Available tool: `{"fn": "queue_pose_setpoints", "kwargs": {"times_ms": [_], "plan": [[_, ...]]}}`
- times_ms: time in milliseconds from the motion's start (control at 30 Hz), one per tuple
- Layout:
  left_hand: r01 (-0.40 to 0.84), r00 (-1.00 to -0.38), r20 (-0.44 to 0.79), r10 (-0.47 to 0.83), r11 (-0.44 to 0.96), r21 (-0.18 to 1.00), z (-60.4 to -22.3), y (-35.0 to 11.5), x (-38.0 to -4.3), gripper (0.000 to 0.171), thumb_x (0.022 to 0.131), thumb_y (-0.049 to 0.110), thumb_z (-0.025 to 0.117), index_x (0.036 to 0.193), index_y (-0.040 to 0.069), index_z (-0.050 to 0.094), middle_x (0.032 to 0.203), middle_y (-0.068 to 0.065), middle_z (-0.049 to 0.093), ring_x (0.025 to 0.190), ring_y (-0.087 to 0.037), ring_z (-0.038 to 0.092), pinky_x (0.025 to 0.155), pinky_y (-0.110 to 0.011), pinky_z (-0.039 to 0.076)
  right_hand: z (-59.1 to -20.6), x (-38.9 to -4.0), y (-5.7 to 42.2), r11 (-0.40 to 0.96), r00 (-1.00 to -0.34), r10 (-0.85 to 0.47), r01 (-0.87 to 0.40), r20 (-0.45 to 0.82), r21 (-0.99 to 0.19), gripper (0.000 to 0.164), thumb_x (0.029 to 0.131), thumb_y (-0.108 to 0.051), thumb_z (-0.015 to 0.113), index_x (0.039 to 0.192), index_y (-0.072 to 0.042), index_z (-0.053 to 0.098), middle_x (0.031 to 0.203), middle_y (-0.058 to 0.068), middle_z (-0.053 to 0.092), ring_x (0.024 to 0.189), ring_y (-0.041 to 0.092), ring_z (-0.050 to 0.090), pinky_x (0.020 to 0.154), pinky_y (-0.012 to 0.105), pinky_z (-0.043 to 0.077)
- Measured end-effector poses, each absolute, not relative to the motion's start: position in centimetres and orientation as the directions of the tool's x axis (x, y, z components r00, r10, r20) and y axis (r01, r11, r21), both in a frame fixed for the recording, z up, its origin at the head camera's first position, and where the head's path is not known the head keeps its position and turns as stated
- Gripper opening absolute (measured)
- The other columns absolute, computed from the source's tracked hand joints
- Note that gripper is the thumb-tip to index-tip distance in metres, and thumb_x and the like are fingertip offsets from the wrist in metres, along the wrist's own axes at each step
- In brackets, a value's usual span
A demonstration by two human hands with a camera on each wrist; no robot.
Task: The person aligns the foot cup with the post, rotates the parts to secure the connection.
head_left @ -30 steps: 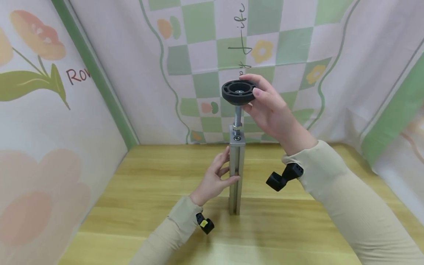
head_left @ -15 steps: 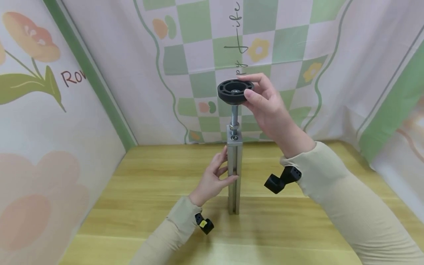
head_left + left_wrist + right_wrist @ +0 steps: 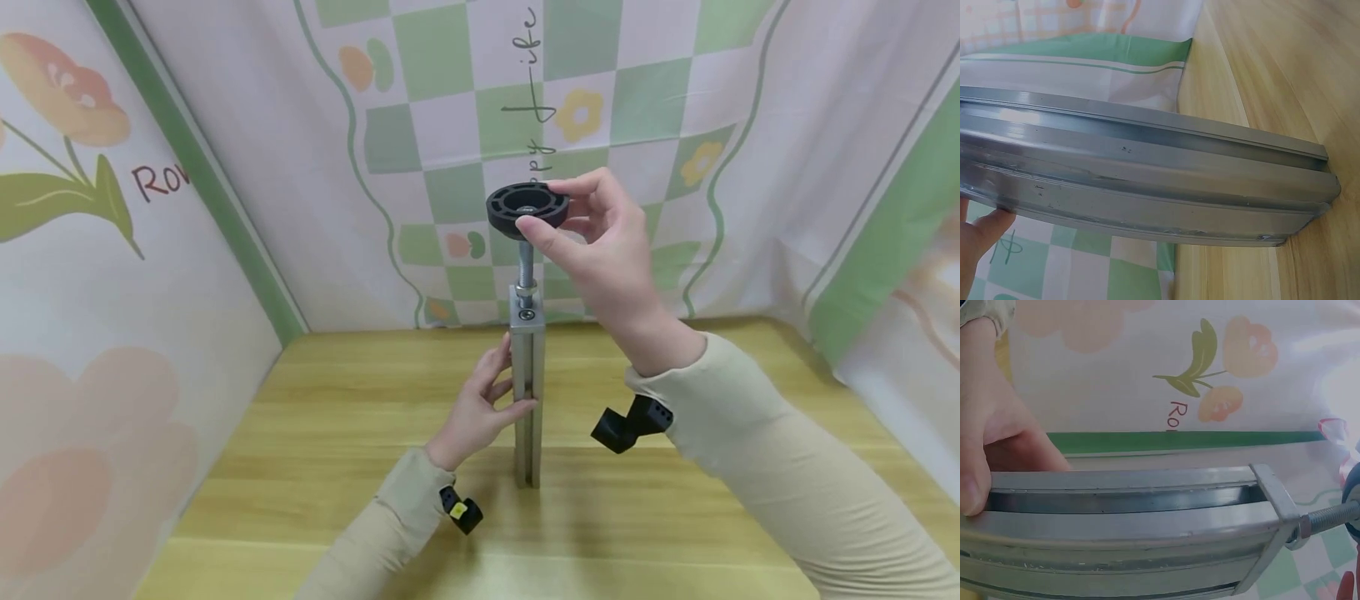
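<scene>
A slotted aluminium profile [image 3: 528,417] stands upright on the wooden table, its lower end on the boards in the left wrist view. An end plate [image 3: 1275,506] caps its top, and from it rises a threaded rod [image 3: 526,262] with a nut [image 3: 1301,529]. On top of the rod sits a round black levelling foot [image 3: 504,218], its hollow underside facing up. My left hand [image 3: 476,412] grips the profile around mid-height, thumb across the front. With thumb and fingers my right hand [image 3: 611,250] pinches the foot's rim from the right.
Wooden table boards [image 3: 337,467] spread around the profile. A patterned curtain [image 3: 442,125] hangs behind the table, and a flowered cloth wall [image 3: 90,333] rises on the left. Each sleeve carries a black wrist camera mount, such as the right one [image 3: 630,423].
My right thumb has slid leftward along the near rim of the foot, and the right wrist has dropped slightly. The left hand keeps its hold. The whole view has shifted a little.
</scene>
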State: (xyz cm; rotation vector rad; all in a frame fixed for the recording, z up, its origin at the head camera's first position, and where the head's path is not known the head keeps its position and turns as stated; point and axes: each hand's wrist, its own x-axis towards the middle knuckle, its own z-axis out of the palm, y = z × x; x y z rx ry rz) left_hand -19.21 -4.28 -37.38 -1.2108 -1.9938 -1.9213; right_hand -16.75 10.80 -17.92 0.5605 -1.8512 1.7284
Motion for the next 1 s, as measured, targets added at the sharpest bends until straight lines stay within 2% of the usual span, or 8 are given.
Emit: {"fn": "queue_pose_setpoints", "kwargs": {"times_ms": [200,400,500,633,733,833,933,1000], "plan": [[0.597,-0.673,0.585,0.452,-0.135,0.791,-37.5,-4.3,-19.3,0.103,0.081,-0.014,0.064,0.142,0.054,0.017,0.139,-0.023,0.034,0.124,-0.024,0.042,0.098,-0.044,0.047,-18.1,-16.9,10.2,0.134,-0.720,0.115,-0.672,0.685,-0.729,0.030,0.077,-0.004,0.076,0.101,-0.008,0.058,0.094,-0.007,0.063,0.084,0.015,0.057,0.083,0.028,0.047],[0.593,-0.675,0.586,0.447,-0.144,0.792,-37.5,-4.3,-19.2,0.104,0.081,-0.015,0.063,0.141,0.056,0.018,0.138,-0.024,0.035,0.123,-0.024,0.042,0.097,-0.053,0.045,-18.4,-17.3,10.3,0.055,-0.724,0.073,-0.684,0.686,-0.728,0.035,0.078,0.003,0.072,0.105,-0.011,0.055,0.095,-0.005,0.059,0.086,0.015,0.055,0.084,0.025,0.046],[0.595,-0.674,0.588,0.447,-0.143,0.791,-37.5,-4.2,-19.1,0.103,0.081,-0.014,0.064,0.144,0.052,0.016,0.137,-0.024,0.035,0.124,-0.028,0.042,0.097,-0.054,0.045,-18.7,-17.7,10.7,-0.048,-0.758,-0.020,-0.650,0.652,-0.758,0.039,0.083,0.001,0.065,0.116,-0.012,0.050,0.103,-0.001,0.058,0.093,0.015,0.054,0.088,0.025,0.045],[0.597,-0.673,0.594,0.441,-0.149,0.788,-37.5,-4.2,-19.1,0.103,0.081,-0.014,0.064,0.145,0.050,0.017,0.138,-0.024,0.035,0.125,-0.025,0.041,0.099,-0.051,0.045,-19.1,-19.1,11.1,-0.242,-0.765,-0.220,-0.559,0.606,-0.793,0.054,0.084,-0.031,0.072,0.127,-0.012,0.045,0.115,0.004,0.054,0.104,0.015,0.053,0.093,0.027,0.044],[0.594,-0.678,0.592,0.435,-0.150,0.790,-37.4,-4.3,-19.0,0.102,0.081,-0.014,0.064,0.142,0.054,0.019,0.139,-0.024,0.034,0.125,-0.020,0.040,0.100,-0.045,0.045,-19.4,-20.3,11.3,-0.423,-0.714,-0.367,-0.443,0.596,-0.791,0.068,0.078,-0.052,0.071,0.128,-0.012,0.047,0.118,0.004,0.056,0.107,0.015,0.053,0.093,0.031,0.044],[0.592,-0.681,0.586,0.439,-0.141,0.794,-37.4,-4.3,-19.0,0.101,0.082,-0.012,0.065,0.142,0.054,0.018,0.140,-0.023,0.034,0.125,-0.019,0.040,0.099,-0.038,0.047,-19.5,-20.7,11.6,-0.537,-0.651,-0.476,-0.318,0.592,-0.781,0.057,0.087,-0.053,0.059,0.129,-0.016,0.049,0.119,0.002,0.058,0.109,0.016,0.054,0.094,0.036,0.044],[0.586,-0.685,0.578,0.444,-0.136,0.799,-37.4,-4.2,-19.0,0.101,0.082,-0.011,0.065,0.142,0.055,0.019,0.140,-0.022,0.035,0.125,-0.020,0.040,0.099,-0.035,0.047,-19.4,-20.9,11.9,-0.582,-0.596,-0.542,-0.242,0.593,-0.776,0.053,0.093,-0.051,0.048,0.134,-0.017,0.046,0.123,0.004,0.057,0.109,0.019,0.054,0.096,0.036,0.042],[0.583,-0.685,0.577,0.444,-0.140,0.800,-37.4,-4.2,-18.9,0.101,0.082,-0.012,0.064,0.141,0.055,0.019,0.140,-0.023,0.034,0.125,-0.020,0.040,0.099,-0.036,0.047,-19.5,-21.0,12.1,-0.603,-0.568,-0.570,-0.202,0.594,-0.772,0.053,0.094,-0.048,0.046,0.136,-0.017,0.043,0.125,0.007,0.054,0.109,0.021,0.053,0.097,0.036,0.041]]}}
